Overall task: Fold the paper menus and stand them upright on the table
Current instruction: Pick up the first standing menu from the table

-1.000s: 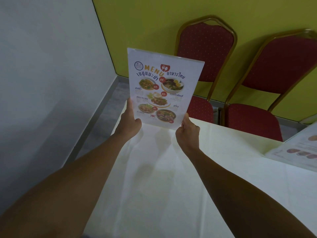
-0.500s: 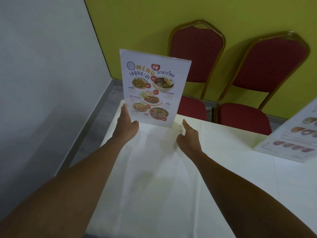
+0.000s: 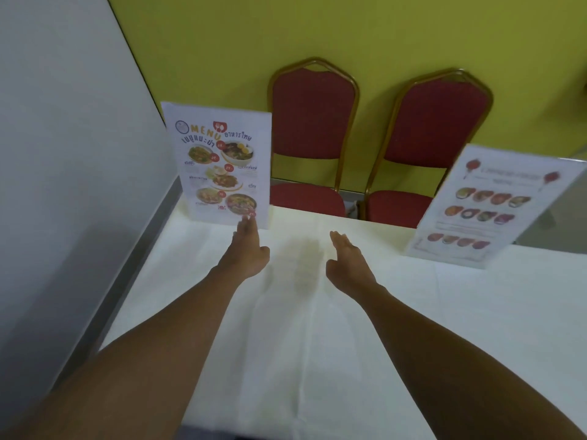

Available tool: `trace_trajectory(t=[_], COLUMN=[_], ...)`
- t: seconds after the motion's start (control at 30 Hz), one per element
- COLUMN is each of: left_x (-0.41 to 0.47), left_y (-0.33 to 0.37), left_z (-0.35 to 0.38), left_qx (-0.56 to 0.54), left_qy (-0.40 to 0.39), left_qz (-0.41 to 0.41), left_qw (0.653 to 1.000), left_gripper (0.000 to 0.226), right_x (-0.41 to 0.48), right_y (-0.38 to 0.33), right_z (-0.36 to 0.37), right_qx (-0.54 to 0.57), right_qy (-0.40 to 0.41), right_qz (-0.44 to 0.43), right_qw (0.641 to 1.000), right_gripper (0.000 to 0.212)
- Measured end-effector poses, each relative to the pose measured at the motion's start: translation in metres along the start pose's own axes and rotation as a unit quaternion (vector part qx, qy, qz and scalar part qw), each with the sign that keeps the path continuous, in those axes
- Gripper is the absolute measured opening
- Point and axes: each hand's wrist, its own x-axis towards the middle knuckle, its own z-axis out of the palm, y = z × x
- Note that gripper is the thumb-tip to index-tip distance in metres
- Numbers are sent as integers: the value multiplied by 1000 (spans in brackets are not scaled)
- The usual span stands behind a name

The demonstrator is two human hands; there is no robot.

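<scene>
A white paper menu (image 3: 222, 166) printed with food photos stands upright at the far left corner of the table (image 3: 317, 344), which wears a white cloth. My left hand (image 3: 244, 252) is stretched flat toward it, fingertips at its lower right corner; I cannot tell if they touch. My right hand (image 3: 347, 262) hovers open over the cloth to the right, holding nothing. A second menu (image 3: 489, 208) with rows of dish pictures stands tilted at the far right of the table.
Two red padded chairs with gold frames, one (image 3: 313, 138) in the middle and one (image 3: 428, 147) to the right, stand behind the table against a yellow-green wall. A grey wall (image 3: 63, 154) runs along the left, with a strip of grey floor beside the table.
Both hands held the left menu up by its bottom edge a second ago. The right hand let go first, then the left; the menu now stands on the table.
</scene>
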Motion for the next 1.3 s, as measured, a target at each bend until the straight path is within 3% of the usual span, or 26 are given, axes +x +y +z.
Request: trace_trajectory(t=[0.33,0.57,0.83,1.0,1.13,1.3], left_x=[-56,-79,-72,-52,-33,-11], left_y=[137,209,252,266,271,280], left_z=[99,139,158,166,171,174], left_qx=[168,198,195,154,136,105], left_qy=[-53,-77,-99,-106,-96,-72], left_qz=[140,157,156,158,157,143], left_qw=[974,964,963,970,974,982], left_gripper=[66,64,66,68,75,81], right_x=[-62,-91,-98,-87,-73,-50], right_y=[145,213,239,238,221,215], right_z=[-96,-145,-167,-177,-199,-212], right_qx=[-114,-113,-83,23,138,194], right_qy=[35,46,59,102,156,195], right_qz=[-44,-20,20,57,175,212], right_qw=[992,992,995,993,962,938], right_gripper=[54,57,59,58,62,56])
